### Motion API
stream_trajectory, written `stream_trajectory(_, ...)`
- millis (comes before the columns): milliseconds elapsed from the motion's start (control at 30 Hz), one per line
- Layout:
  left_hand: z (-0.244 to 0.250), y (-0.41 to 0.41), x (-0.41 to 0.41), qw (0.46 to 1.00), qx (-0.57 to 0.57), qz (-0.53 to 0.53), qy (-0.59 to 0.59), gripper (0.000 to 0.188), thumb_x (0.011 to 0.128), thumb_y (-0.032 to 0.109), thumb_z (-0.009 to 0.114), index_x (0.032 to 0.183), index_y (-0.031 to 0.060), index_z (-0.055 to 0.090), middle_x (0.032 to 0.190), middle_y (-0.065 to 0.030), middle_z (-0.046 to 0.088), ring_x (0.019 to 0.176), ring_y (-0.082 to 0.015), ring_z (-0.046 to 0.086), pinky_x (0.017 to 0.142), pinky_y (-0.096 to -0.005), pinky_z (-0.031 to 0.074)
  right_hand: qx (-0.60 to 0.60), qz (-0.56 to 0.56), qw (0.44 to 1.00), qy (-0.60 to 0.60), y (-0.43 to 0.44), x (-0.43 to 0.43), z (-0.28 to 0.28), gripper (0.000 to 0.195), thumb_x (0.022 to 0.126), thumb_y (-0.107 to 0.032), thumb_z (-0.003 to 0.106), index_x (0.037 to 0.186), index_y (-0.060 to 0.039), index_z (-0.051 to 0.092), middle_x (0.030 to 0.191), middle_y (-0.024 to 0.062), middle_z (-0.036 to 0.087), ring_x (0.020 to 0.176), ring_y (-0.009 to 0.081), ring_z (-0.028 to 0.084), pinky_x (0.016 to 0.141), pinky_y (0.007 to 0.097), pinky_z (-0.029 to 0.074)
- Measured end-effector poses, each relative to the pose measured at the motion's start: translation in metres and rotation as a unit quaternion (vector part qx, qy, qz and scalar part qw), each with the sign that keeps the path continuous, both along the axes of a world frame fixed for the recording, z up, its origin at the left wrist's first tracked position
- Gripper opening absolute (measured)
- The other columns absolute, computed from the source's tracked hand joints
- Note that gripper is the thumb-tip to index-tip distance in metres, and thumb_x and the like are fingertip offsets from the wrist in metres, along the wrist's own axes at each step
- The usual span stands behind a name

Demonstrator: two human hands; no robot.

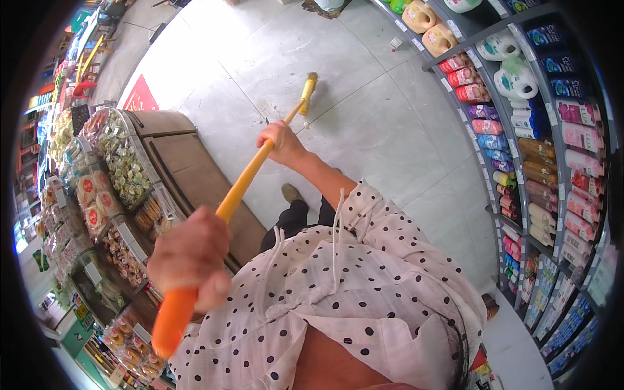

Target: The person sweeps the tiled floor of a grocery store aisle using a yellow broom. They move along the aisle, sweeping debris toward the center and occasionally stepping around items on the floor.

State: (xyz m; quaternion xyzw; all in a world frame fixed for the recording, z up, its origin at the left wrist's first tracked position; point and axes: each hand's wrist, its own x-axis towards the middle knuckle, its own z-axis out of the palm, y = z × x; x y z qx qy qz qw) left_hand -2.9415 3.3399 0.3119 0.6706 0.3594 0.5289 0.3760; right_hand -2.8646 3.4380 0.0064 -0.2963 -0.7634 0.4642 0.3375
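Note:
My left hand (190,256) grips the upper end of a yellow broom handle (245,181), just above its orange end grip (174,324). Lower down the same handle, my right hand (282,142) is closed around it, with that forearm reaching out from a polka-dot sleeve. The handle slants away from me to a yellow broom head (308,93) resting on the grey tiled floor (360,122). Small bits of debris and a little white scrap (306,125) lie on the tiles near the broom head. Which hand is which is judged from the arms' positions.
At left stands a brown display cabinet (195,170) with bins of packaged snacks (122,170). Shelves (524,224) of bottled toiletries curve along the right. A small white box (396,43) lies on the floor near them. My shoe (292,193) shows below the handle.

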Motion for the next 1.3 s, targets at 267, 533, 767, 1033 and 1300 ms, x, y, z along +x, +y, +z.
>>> stream_trajectory(267,0.026,-0.036,-0.063,0.99,0.02,-0.054,-0.131,0.042,0.087,0.015,0.066,0.053,0.0105,0.042,0.045,0.0014,0.046,0.039,-0.0162,0.046,0.051,-0.0318,0.046,-0.021,-0.019,0.992,-0.122,-0.078,0.038,0.054,0.009,0.069,-0.003,0.064,0.07,-0.0116,0.064,0.074,0.0071,0.062,0.079,0.03,0.057,0.074,0.0404,0.045)
stream_trajectory(533,-0.08,-0.065,-0.109,0.976,-0.17,-0.053,-0.124,0.036,0.078,0.01,0.066,0.053,0.0055,0.041,0.049,-0.0037,0.045,0.046,-0.0222,0.044,0.056,-0.0392,0.042,-0.01,-0.028,0.987,-0.161,-0.127,0.013,-0.081,0.006,0.069,-0.006,0.062,0.067,-0.0111,0.061,0.066,0.0083,0.06,0.07,0.0303,0.059,0.072,0.0414,0.042)
stream_trajectory(767,-0.035,-0.08,-0.199,0.995,-0.075,-0.073,-0.006,0.027,0.069,0.001,0.068,0.056,0.003,0.044,0.049,-0.0052,0.047,0.044,-0.0228,0.044,0.055,-0.0381,0.04,0.025,-0.016,1.0,-0.007,-0.099,-0.188,-0.065,0.008,0.072,-0.01,0.062,0.065,-0.0113,0.059,0.065,0.0091,0.059,0.07,0.0309,0.058,0.075,0.0404,0.042)
stream_trajectory(1033,0.001,-0.108,-0.272,0.992,0.033,-0.079,-0.096,0.02,0.074,0.002,0.067,0.065,0.0054,0.05,0.049,-0.0018,0.048,0.041,-0.0185,0.045,0.049,-0.0342,0.04,0.043,-0.043,0.997,-0.038,-0.117,-0.227,0.017,0.009,0.073,-0.006,0.063,0.066,-0.0106,0.059,0.067,0.0086,0.06,0.071,0.0293,0.059,0.075,0.0378,0.042)
stream_trajectory(1300,-0.055,-0.119,-0.277,0.951,-0.149,-0.156,-0.221,0.038,0.073,0.001,0.066,0.048,0.0067,0.037,0.046,-0.0034,0.041,0.042,-0.0243,0.041,0.051,-0.0382,0.036,-0.042,-0.04,0.98,-0.189,-0.214,-0.121,-0.033,0.007,0.07,-0.005,0.065,0.072,-0.0105,0.062,0.067,0.0082,0.061,0.07,0.0302,0.06,0.072,0.0398,0.044)
